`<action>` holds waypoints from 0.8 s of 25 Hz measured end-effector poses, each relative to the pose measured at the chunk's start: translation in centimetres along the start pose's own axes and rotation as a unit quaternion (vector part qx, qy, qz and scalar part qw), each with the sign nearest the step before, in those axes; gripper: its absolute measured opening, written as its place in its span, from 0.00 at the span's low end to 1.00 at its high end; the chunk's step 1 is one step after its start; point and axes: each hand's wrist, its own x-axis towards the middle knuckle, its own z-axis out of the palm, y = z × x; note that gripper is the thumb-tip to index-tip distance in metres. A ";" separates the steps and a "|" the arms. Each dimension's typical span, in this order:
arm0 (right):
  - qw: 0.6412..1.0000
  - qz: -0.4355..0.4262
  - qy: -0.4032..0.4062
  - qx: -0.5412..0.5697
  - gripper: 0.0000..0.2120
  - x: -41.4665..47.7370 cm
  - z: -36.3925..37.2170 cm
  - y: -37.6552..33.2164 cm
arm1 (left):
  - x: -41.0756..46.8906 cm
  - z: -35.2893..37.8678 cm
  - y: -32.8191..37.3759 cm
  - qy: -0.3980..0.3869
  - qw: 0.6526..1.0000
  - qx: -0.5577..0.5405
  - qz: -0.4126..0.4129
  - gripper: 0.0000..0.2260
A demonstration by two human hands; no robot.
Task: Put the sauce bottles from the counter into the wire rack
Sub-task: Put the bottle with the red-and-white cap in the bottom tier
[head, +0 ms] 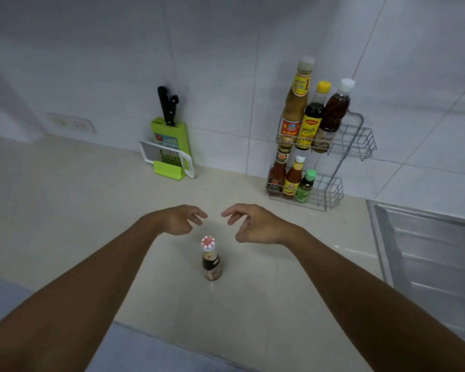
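Both hands are empty, fingers loosely curled and a little open. The left hand (181, 220) and the right hand (255, 224) hang above the surface (65, 210), just past the last sauce bottle (211, 260), which stands upright between the arms.

Grab it low around its dark body — not the red-and-white cap (caps can slip). One hand is enough. The wire rack (360, 140) already has six bottles, with free room on the right side of both shelves — lift it over the wires, then set it down straight.

Both forearms reach forward, left hand (181, 220) and right hand (255, 224) seemingly loose-fingered, empty.
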 end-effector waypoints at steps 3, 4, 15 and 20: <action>0.997 -0.034 -0.052 -0.043 0.27 -0.3 3.2 -2.4 | -1.8 5.7 -3.8 -0.039 0.999 -0.019 -0.024 0.30; 0.996 -0.050 -0.044 -0.055 0.26 -0.2 3.9 -2.7 | -2.2 7.6 -4.3 -0.043 0.997 -0.056 -0.017 0.31; 0.984 -0.058 0.090 -0.141 0.13 -1.2 2.7 -2.1 | -0.8 13.7 -1.8 0.097 0.956 -0.264 0.084 0.12; 0.885 -0.142 0.132 -0.423 0.20 -4.3 -3.9 -3.4 | -2.9 9.1 3.9 -0.022 0.970 -0.180 0.163 0.10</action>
